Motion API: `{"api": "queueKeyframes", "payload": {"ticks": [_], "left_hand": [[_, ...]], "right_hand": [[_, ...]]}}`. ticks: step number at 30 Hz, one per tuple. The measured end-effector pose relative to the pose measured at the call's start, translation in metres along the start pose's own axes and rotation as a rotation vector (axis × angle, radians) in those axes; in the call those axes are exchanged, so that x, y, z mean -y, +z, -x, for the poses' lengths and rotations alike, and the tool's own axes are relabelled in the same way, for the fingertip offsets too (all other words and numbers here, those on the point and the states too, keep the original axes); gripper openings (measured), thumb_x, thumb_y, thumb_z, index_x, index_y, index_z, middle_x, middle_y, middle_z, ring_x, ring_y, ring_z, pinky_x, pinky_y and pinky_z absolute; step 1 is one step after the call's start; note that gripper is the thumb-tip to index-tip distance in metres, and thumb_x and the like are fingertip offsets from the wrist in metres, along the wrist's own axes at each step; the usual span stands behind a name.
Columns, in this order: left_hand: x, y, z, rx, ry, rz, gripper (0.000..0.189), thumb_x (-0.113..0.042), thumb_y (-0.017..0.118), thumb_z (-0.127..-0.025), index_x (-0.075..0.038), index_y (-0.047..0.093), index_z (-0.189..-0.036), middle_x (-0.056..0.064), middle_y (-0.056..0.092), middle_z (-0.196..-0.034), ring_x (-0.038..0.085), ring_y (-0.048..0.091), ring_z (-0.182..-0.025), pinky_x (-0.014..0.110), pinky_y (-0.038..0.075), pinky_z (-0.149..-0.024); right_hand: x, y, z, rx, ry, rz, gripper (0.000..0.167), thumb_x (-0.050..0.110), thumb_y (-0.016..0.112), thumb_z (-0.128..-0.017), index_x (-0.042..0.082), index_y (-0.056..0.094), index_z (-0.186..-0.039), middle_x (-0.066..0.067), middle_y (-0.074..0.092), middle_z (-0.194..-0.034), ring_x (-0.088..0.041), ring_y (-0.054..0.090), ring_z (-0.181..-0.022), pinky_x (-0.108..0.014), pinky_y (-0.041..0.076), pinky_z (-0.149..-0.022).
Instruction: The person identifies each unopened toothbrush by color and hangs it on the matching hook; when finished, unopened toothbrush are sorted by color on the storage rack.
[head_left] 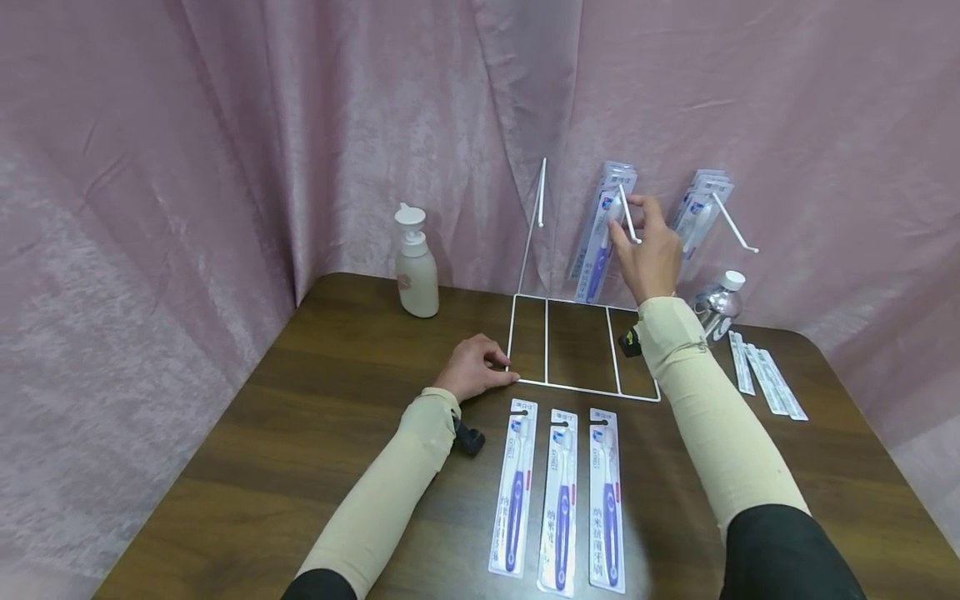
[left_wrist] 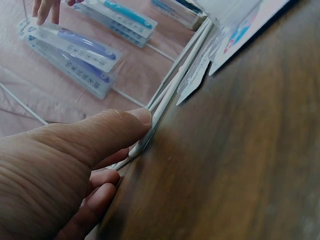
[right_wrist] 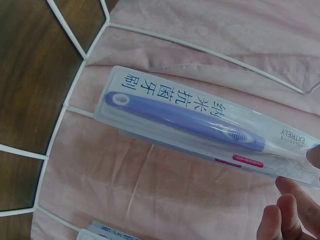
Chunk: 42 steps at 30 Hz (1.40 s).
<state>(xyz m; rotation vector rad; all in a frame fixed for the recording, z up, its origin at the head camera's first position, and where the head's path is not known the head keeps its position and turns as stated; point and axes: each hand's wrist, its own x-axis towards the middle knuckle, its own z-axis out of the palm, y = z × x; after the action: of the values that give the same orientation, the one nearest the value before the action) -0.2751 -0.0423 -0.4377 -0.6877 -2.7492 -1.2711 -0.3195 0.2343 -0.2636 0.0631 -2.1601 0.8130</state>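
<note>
Head view: right hand (head_left: 651, 254) has thumb and fingers (right_wrist: 299, 196) bent, gap down to about pack thickness, pinching the front toothbrush pack (head_left: 602, 242) near its head end. Pack is up at the middle hook (head_left: 628, 215); whether the hook is fully through its hole, can't tell. From the fingers the pack runs down and slightly left, long axis steep, handle end low. More packs sit right behind it.

Left hand (head_left: 476, 367): thumb and fingers closed on the near-left corner of the wire rack (head_left: 581, 388).

Three flat packs (head_left: 558, 500) lie side by side on the worktop (head_left: 337, 375), on the near side of the rack. Long axes point away from the person, slotted ends toward the rack. Left hand is nearer to those; right is nearer to everything hung.

Further out: right-hook packs (head_left: 701, 208), silver bottle (head_left: 718, 304), slim packets (head_left: 768, 379) at right; pump bottle (head_left: 417, 283) at left; pink curtain (head_left: 375, 125) behind.
</note>
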Motion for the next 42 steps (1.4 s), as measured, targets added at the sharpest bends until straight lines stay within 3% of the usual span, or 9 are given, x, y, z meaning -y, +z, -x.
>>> {"api": "queueKeyframes", "payload": {"ticks": [13, 19, 23, 31, 34, 38, 42], "left_hand": [[0.001, 0.009, -0.005, 0.019, 0.023, 0.033, 0.021, -0.029, 0.094, -0.082, -0.017, 0.078, -0.088, -0.003, 0.063, -0.097, 0.015, 0.057, -0.089, 0.030, 0.050, -0.081], [0.005, 0.010, -0.007, 0.009, 0.018, 0.035, 0.020, -0.029, 0.094, -0.080, -0.019, 0.078, -0.086, -0.004, 0.063, -0.096, 0.016, 0.057, -0.088, 0.030, 0.049, -0.079], [0.004, 0.006, -0.006, 0.014, -0.003, 0.035, 0.021, -0.030, 0.094, -0.081, -0.018, 0.078, -0.088, -0.003, 0.063, -0.097, 0.017, 0.056, -0.088, 0.031, 0.048, -0.079], [-0.002, -0.002, -0.005, 0.015, -0.031, 0.034, 0.021, -0.030, 0.094, -0.082, -0.017, 0.079, -0.090, 0.000, 0.064, -0.101, 0.019, 0.058, -0.093, 0.032, 0.051, -0.084], [-0.002, -0.001, -0.006, 0.016, -0.028, 0.037, 0.022, -0.030, 0.094, -0.082, -0.016, 0.079, -0.091, 0.000, 0.064, -0.102, 0.019, 0.059, -0.094, 0.033, 0.052, -0.085], [0.000, -0.002, -0.007, 0.020, -0.035, 0.030, 0.022, -0.031, 0.094, -0.082, -0.017, 0.079, -0.091, -0.001, 0.064, -0.102, 0.018, 0.059, -0.095, 0.033, 0.052, -0.086], [0.000, -0.001, -0.007, 0.027, -0.048, 0.027, 0.022, -0.033, 0.093, -0.082, -0.018, 0.080, -0.092, -0.001, 0.064, -0.103, 0.018, 0.059, -0.095, 0.033, 0.052, -0.087]], "right_hand": [[-0.009, -0.013, 0.003, 0.002, 0.003, 0.019, 0.040, 0.028, 0.078, -0.097, 0.018, 0.065, -0.133, -0.012, 0.079, -0.105, -0.043, 0.072, -0.088, -0.054, 0.050, -0.076], [-0.006, -0.032, 0.023, 0.046, 0.033, -0.001, 0.040, 0.024, 0.075, -0.096, 0.015, 0.064, -0.134, -0.014, 0.078, -0.111, -0.042, 0.071, -0.087, -0.047, 0.046, -0.074], [-0.005, -0.051, 0.055, 0.155, 0.045, 0.018, 0.031, 0.026, 0.071, -0.099, 0.012, 0.068, -0.126, -0.013, 0.078, -0.111, -0.040, 0.069, -0.086, -0.044, 0.043, -0.071], [-0.025, -0.079, 0.134, 0.529, 0.058, 0.129, 0.021, 0.033, 0.070, -0.102, 0.014, 0.072, -0.111, -0.011, 0.078, -0.109, -0.032, 0.068, -0.086, -0.049, 0.048, -0.075], [-0.033, -0.086, 0.158, 0.645, 0.071, 0.145, 0.021, 0.033, 0.072, -0.101, 0.014, 0.074, -0.111, -0.010, 0.078, -0.111, -0.035, 0.072, -0.099, -0.055, 0.052, -0.083], [-0.042, -0.089, 0.178, 0.725, 0.087, 0.131, 0.020, 0.031, 0.074, -0.099, 0.014, 0.075, -0.110, -0.009, 0.078, -0.112, -0.036, 0.072, -0.107, -0.059, 0.052, -0.090], [-0.047, -0.091, 0.190, 0.778, 0.088, 0.109, 0.021, 0.033, 0.075, -0.099, 0.015, 0.075, -0.111, -0.005, 0.077, -0.110, -0.030, 0.072, -0.103, -0.057, 0.052, -0.088]]}}
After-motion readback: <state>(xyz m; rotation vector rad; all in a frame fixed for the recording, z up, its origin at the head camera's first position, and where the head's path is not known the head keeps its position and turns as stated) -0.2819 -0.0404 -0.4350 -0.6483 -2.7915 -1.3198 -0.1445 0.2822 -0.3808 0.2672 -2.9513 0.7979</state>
